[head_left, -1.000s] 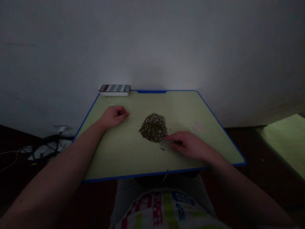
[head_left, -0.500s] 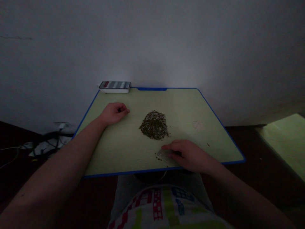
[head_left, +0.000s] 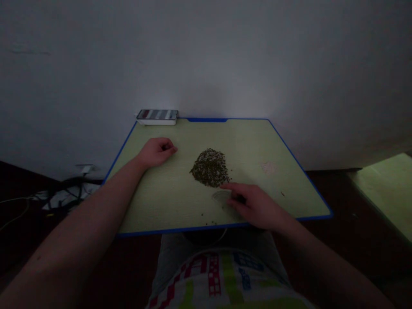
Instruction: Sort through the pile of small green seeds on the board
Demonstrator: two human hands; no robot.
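My left hand point(head_left: 157, 152) rests on its side on the pale tabletop point(head_left: 161, 201), left of a pile of small dark grains point(head_left: 210, 168). Its fingers are curled in loosely, and I see nothing in them. At the pile's near edge is my right hand point(head_left: 254, 204), index finger stretched towards the grains and thumb bent below. Beneath its fingers shows a clear, faintly ridged piece with a curved outline point(head_left: 221, 196); the hand seems to grip it, though its exact kind is unclear. Several stray grains point(head_left: 207, 223) lie close to the table's front edge.
A phone point(head_left: 158, 114) lies on a white box at the back left corner. Pale specks point(head_left: 269, 167) and a small reddish-brown sliver point(head_left: 282, 194) are on the right. Cables point(head_left: 69, 191) run by the wall at left. Below the front edge a dark round container point(head_left: 206, 237) shows partly.
My right hand has moved away from me with the clear piece, up to the pile's near edge. Some grains beside it now lie nearer the front edge. My left hand stays put.
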